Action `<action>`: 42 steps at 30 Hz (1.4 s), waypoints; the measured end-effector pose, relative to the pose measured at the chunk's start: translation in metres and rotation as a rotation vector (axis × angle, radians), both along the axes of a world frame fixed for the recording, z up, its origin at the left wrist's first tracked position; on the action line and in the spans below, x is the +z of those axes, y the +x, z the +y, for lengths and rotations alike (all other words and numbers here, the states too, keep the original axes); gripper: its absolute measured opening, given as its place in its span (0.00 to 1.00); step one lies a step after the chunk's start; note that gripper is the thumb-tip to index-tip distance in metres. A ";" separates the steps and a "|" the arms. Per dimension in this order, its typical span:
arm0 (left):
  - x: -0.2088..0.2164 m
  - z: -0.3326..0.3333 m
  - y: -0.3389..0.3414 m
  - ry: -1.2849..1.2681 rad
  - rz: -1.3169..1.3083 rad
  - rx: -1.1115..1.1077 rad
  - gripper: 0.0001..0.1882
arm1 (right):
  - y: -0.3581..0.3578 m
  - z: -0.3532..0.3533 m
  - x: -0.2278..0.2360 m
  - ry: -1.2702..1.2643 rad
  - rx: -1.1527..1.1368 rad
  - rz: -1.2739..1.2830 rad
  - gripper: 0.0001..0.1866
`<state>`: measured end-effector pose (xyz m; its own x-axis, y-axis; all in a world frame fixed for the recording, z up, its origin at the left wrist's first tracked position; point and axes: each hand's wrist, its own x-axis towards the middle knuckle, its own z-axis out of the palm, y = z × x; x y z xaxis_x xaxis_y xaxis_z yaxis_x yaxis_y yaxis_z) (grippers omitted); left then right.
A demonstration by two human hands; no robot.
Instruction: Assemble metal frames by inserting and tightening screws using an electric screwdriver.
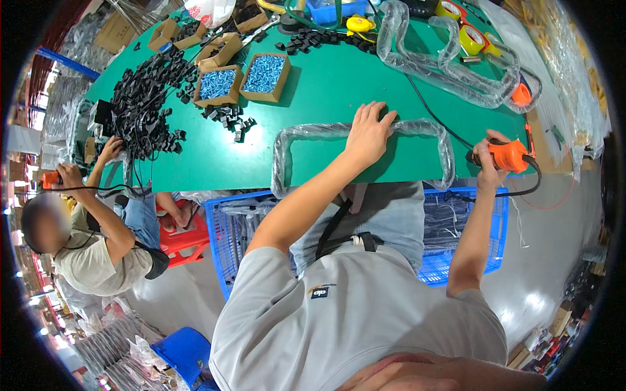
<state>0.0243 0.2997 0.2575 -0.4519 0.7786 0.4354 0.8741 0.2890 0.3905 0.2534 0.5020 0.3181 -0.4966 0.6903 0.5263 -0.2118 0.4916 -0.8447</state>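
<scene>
While left hand touches tube, right hand grips corded tool.

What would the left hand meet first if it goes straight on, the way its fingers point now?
Over some bare tabletop, the left hand would probably meet the far wrapped frame first. The black parts lie close to that line, so they are possible too; depth is hard to judge.

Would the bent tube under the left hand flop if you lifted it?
Probably not: the bent tube holds its squared-off shape, so it seems stiff. Its shiny clear wrapping might feel slippery under the left hand.
</scene>
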 end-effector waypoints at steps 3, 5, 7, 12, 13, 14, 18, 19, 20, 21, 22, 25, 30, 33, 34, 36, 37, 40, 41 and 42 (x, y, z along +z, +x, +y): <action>0.028 -0.018 -0.016 0.174 -0.235 -0.099 0.19 | 0.004 0.005 0.001 -0.105 0.030 0.103 0.19; 0.051 -0.039 -0.049 0.254 -0.105 0.046 0.14 | 0.005 0.005 0.005 -0.134 0.014 0.154 0.19; 0.058 -0.065 -0.099 0.334 0.037 0.278 0.09 | 0.007 0.006 0.003 -0.143 0.011 0.176 0.18; 0.060 -0.141 -0.199 -0.164 0.008 0.715 0.13 | 0.006 0.007 -0.003 -0.156 0.023 0.225 0.18; 0.061 -0.144 -0.205 -0.274 -0.038 0.725 0.14 | 0.008 0.006 -0.003 -0.151 0.003 0.201 0.18; 0.062 -0.137 -0.208 -0.269 -0.034 0.701 0.14 | 0.014 0.005 -0.002 -0.141 -0.035 0.178 0.17; 0.041 -0.117 -0.235 -0.461 0.040 0.616 0.13 | 0.021 0.011 -0.015 -0.130 -0.027 0.044 0.19; 0.012 -0.144 -0.265 -0.380 0.195 0.504 0.14 | 0.011 0.006 -0.011 -0.144 -0.005 -0.028 0.19; 0.000 -0.160 -0.280 -0.312 0.289 0.379 0.16 | -0.001 -0.001 -0.009 -0.198 -0.068 -0.072 0.17; 0.013 -0.131 -0.265 -0.288 0.108 0.386 0.17 | 0.008 0.030 -0.056 -0.592 0.083 0.320 0.14; 0.013 -0.145 -0.270 -0.232 0.047 0.358 0.15 | -0.001 0.026 -0.038 -0.332 -0.043 -0.189 0.13; 0.005 -0.166 -0.296 -0.160 0.164 0.198 0.12 | -0.012 -0.003 -0.003 -0.146 -0.052 -0.047 0.18; 0.035 -0.126 -0.261 -0.271 0.078 0.242 0.09 | 0.006 -0.020 0.021 -0.354 -0.011 0.087 0.21; 0.032 -0.126 -0.265 -0.183 0.076 0.217 0.09 | 0.011 -0.014 0.018 -0.333 -0.016 -0.129 0.32; 0.032 -0.126 -0.262 -0.202 0.015 0.262 0.09 | 0.012 -0.014 0.017 -0.323 -0.033 -0.172 0.33; 0.032 -0.129 -0.258 -0.220 -0.016 0.264 0.09 | 0.011 -0.017 0.022 -0.242 -0.092 -0.272 0.32; 0.030 -0.129 -0.263 -0.218 -0.015 0.262 0.09 | 0.011 -0.018 0.023 -0.161 -0.149 -0.374 0.31; 0.027 -0.137 -0.282 -0.330 0.002 0.226 0.09 | 0.010 -0.020 0.030 -0.215 -0.010 -0.301 0.29; 0.025 -0.137 -0.284 -0.293 -0.004 0.205 0.09 | 0.011 -0.020 0.032 -0.295 0.102 -0.256 0.30; 0.024 -0.137 -0.286 -0.256 -0.010 0.185 0.09 | 0.010 -0.017 0.028 -0.130 0.005 -0.374 0.29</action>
<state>-0.2620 0.1630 0.2810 -0.5993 0.7664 0.2313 0.7941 0.5327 0.2927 0.2634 0.4852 0.3461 -0.6410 0.7363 0.2166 0.1205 0.3752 -0.9191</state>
